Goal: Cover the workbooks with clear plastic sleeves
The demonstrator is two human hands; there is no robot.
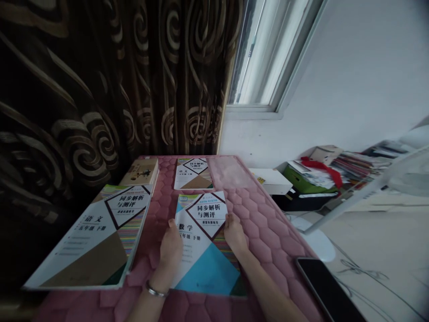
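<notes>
A workbook with a white, blue and brown cover (206, 250) is held between my two hands over the pink quilted tablecloth (264, 223). My left hand (171, 246), with a bracelet at its wrist, grips the workbook's left edge, thumb on the cover. On the opposite edge, my right hand (235, 232) has its thumb on the cover too; the fingers of both hands are partly hidden beneath. To the left lies a larger-looking workbook stack with a white and brown cover (97, 237). A similar workbook (193, 174) lies flat farther back.
At the back left is a tan book or box (140, 172). A black phone (326, 288) lies at the right edge. Dark patterned curtains (181, 76) hang behind. Beyond the table's right side are a white box (271, 181), a green bin of papers (310, 179) and floor cables.
</notes>
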